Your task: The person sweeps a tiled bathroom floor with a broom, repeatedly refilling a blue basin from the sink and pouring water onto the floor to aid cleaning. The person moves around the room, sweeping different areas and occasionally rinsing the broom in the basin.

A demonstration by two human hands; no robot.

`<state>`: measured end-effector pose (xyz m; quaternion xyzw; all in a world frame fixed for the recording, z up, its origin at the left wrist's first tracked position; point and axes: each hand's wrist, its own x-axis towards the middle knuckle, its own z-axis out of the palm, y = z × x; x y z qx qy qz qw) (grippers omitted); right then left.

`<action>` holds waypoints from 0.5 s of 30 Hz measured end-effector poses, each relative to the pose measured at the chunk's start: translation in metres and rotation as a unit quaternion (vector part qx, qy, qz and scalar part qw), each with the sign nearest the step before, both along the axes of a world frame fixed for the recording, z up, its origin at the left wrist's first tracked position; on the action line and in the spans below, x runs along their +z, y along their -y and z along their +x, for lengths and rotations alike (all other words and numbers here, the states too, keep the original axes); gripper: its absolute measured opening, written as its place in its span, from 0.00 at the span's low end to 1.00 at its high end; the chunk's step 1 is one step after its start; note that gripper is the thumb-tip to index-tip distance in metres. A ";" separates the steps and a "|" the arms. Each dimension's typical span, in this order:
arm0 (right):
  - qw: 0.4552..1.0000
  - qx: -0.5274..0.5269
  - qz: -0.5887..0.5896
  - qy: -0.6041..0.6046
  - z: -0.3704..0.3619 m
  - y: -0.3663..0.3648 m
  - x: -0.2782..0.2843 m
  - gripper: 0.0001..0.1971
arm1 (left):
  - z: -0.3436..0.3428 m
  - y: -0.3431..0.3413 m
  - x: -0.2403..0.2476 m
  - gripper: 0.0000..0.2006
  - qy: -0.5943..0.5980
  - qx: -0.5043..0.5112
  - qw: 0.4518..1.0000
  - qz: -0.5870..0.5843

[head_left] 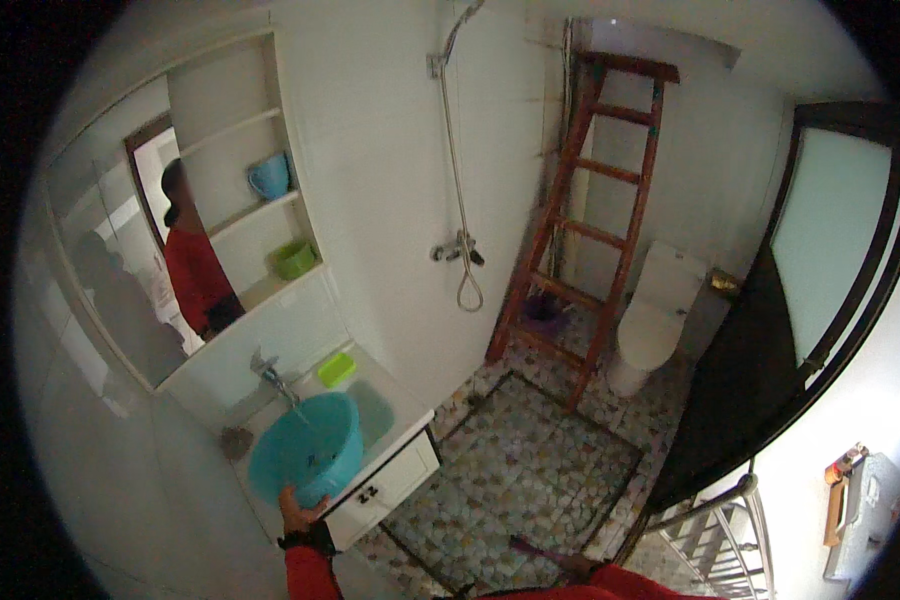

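My left hand grips the near rim of the basin. My right hand is low, well apart to the right, and I cannot tell if it is clenched. The basin lies just above my left hand, under the tap, on the sink. It is round, turquoise and tilted toward me.

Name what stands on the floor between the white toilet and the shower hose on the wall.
In the head view, a red-brown wooden ladder leans against the wall between the shower hose and the toilet.
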<state>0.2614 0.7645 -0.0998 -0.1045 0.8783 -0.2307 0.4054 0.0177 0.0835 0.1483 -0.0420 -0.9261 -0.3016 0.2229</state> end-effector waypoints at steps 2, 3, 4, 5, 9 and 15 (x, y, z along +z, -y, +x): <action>1.000 -0.002 0.000 0.003 -0.008 -0.002 0.001 0.12 | -0.001 0.003 -0.001 0.38 -0.030 -0.012 0.999 -0.012; 1.000 -0.005 0.002 0.006 -0.012 -0.002 0.001 0.11 | 0.000 0.004 -0.001 0.38 -0.055 -0.023 0.998 -0.022; 1.000 -0.005 0.003 0.007 -0.016 -0.002 0.002 0.11 | 0.001 0.005 -0.003 0.38 -0.080 -0.034 0.996 -0.033; 1.000 -0.008 0.003 0.010 -0.020 -0.002 0.002 0.11 | 0.002 0.006 -0.005 0.38 -0.105 -0.045 0.993 -0.044; 1.000 -0.016 0.003 0.012 -0.031 -0.001 0.006 0.11 | 0.008 0.010 -0.019 0.37 -0.159 -0.021 0.981 -0.110; 1.000 -0.023 0.007 0.010 -0.036 -0.001 0.008 0.10 | 0.000 0.013 -0.032 0.36 -0.060 0.056 0.996 -0.039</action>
